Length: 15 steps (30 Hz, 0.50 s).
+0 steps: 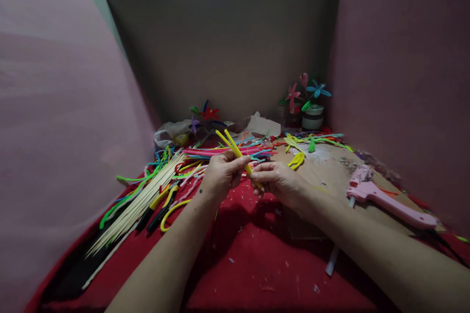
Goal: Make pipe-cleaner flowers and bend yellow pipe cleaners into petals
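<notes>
Two yellow pipe cleaners point(230, 141) are held between my hands above the red cloth, their upper ends spread in a narrow V. My left hand point(222, 173) pinches them around the middle, thumb on top. Lower down, my right hand point(273, 176) grips the same yellow pieces near their bottom ends with thumb and fingers. Behind my hands lies a bundle of pink and blue pipe cleaners point(205, 152). A yellow looped pipe cleaner piece point(296, 160) rests just beyond my right hand.
Wooden sticks point(147, 200) and yellow-black pliers point(161, 205) lie left on the red cloth point(257, 264). A pink glue gun point(389, 200) sits on cardboard point(326, 190) at right. At the back stand pipe cleaner flowers point(293, 94) and a striped pot point(313, 117).
</notes>
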Tool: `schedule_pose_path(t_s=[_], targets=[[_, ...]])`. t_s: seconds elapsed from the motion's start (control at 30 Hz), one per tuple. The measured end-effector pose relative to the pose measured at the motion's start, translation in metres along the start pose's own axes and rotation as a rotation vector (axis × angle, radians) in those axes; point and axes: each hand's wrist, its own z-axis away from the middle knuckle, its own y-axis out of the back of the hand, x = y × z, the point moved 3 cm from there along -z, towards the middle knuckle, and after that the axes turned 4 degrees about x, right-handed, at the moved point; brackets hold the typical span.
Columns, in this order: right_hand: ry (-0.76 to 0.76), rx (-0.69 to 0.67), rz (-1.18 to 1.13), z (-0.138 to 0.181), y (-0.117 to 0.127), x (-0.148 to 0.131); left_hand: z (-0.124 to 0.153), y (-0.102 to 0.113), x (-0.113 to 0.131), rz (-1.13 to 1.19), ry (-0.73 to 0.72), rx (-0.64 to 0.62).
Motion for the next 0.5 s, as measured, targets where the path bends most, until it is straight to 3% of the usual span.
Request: schedule_pose_path(t_s=[0.33, 0.5], targets=[[0.050, 0.098, 0.042, -0.0034, 0.0003, -0.0010, 0.0005, -0.0038, -0.0063, -0.022, 0.011, 0.007], [0.048, 0.166, 0.064, -0.0025, 0.0014, -0.0037, 0.0015, -0.0041, -0.0039, -0.145, -0.035, 0.016]])
